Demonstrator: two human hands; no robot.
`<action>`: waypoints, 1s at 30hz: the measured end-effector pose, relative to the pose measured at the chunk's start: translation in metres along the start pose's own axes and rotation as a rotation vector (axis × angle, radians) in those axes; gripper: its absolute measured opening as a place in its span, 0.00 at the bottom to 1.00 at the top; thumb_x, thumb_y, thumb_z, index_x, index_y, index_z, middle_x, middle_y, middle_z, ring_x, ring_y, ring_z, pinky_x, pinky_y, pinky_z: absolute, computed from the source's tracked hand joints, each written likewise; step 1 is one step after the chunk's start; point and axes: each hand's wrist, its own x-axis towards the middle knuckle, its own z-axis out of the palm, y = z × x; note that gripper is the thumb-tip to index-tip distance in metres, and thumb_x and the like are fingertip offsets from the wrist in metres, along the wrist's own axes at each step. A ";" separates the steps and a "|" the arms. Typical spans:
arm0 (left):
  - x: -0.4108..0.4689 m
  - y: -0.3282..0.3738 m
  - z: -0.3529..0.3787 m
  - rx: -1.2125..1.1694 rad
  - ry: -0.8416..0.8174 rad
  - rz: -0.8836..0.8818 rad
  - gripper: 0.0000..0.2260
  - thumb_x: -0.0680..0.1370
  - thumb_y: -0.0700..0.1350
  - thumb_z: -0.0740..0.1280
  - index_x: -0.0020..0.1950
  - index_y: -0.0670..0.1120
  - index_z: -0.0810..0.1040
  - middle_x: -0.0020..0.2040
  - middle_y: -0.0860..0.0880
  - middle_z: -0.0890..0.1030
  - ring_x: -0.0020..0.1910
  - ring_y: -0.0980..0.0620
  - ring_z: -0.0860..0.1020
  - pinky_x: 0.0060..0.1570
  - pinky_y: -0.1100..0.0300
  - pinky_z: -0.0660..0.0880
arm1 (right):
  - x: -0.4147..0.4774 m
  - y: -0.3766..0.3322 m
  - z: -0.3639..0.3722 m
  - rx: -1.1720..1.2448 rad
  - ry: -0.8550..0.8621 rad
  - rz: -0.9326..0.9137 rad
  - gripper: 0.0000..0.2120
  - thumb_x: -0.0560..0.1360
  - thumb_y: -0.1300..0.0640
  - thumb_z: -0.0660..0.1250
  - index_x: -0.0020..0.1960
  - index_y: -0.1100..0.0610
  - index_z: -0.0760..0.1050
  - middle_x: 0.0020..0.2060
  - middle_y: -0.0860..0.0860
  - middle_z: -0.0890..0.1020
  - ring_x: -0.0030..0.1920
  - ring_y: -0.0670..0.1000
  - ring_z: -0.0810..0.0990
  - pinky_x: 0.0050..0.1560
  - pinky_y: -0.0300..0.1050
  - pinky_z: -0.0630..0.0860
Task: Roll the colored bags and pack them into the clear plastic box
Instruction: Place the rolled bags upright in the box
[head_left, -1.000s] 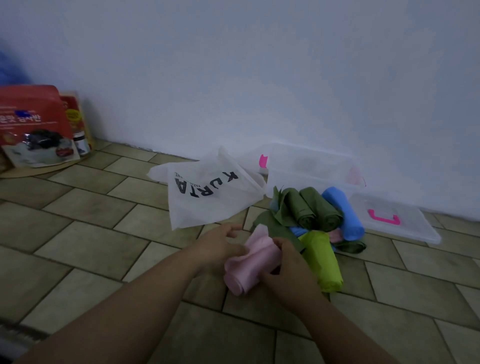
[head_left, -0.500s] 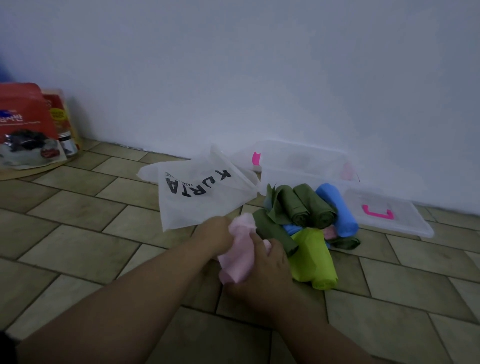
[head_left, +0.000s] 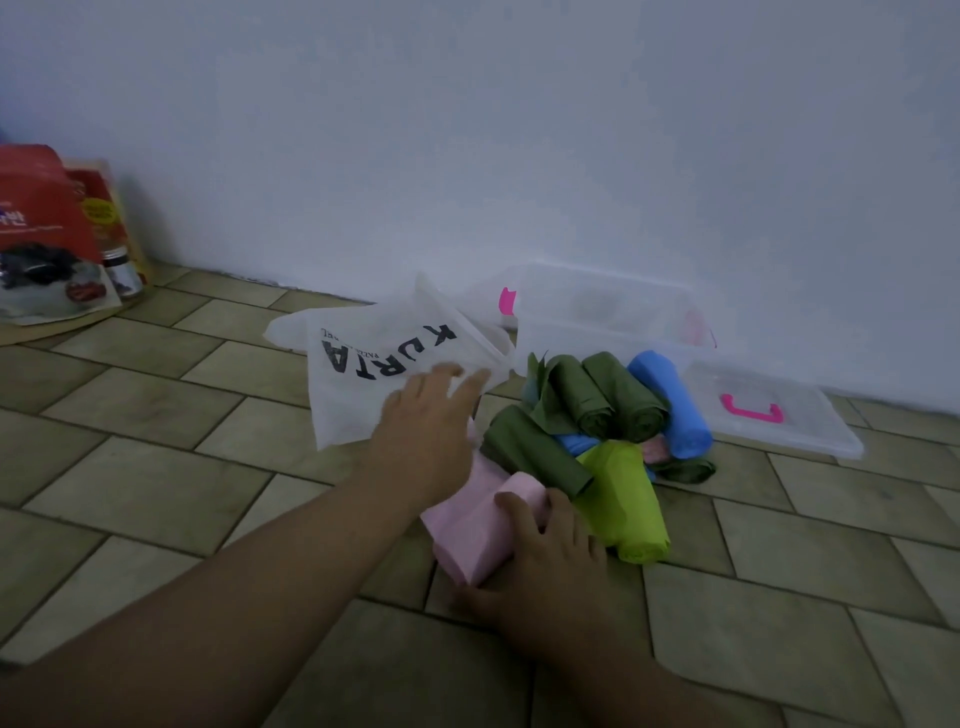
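Rolling step: right hand (head_left: 550, 564) grips pink roll (head_left: 465, 540). Left hand (head_left: 431, 421) spread, reaching over white bag (head_left: 358, 395) at 11 o'clock. Next, likely: pink roll into box (head_left: 597, 335), 1 o'clock.

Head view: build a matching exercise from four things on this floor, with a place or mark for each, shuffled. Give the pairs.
1 pink roll
2 blue roll
3 white bag
4 lid

A black letters on it
B flat on the floor, far right
C gripped by the right hand
D beside the green rolls

Pairs: 1-C, 2-D, 3-A, 4-B
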 end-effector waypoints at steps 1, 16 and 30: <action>0.000 0.005 0.000 -0.089 -0.063 0.064 0.24 0.75 0.45 0.65 0.70 0.52 0.65 0.66 0.49 0.70 0.62 0.49 0.70 0.60 0.53 0.70 | 0.000 -0.001 -0.002 0.001 0.009 -0.010 0.45 0.55 0.20 0.56 0.67 0.35 0.51 0.73 0.53 0.54 0.71 0.57 0.57 0.64 0.58 0.60; -0.002 0.008 0.023 0.098 -0.798 0.026 0.23 0.81 0.45 0.59 0.76 0.48 0.60 0.77 0.46 0.58 0.73 0.45 0.60 0.68 0.54 0.62 | 0.041 -0.027 -0.027 -0.073 -0.165 -0.014 0.41 0.56 0.26 0.64 0.65 0.39 0.61 0.58 0.53 0.67 0.56 0.56 0.69 0.53 0.50 0.66; -0.002 0.010 0.022 0.145 -0.781 0.045 0.34 0.78 0.54 0.62 0.78 0.45 0.49 0.78 0.45 0.51 0.73 0.44 0.60 0.70 0.52 0.60 | -0.010 0.011 -0.010 -0.035 0.114 -0.028 0.37 0.56 0.21 0.58 0.58 0.39 0.64 0.57 0.51 0.64 0.54 0.54 0.71 0.49 0.47 0.70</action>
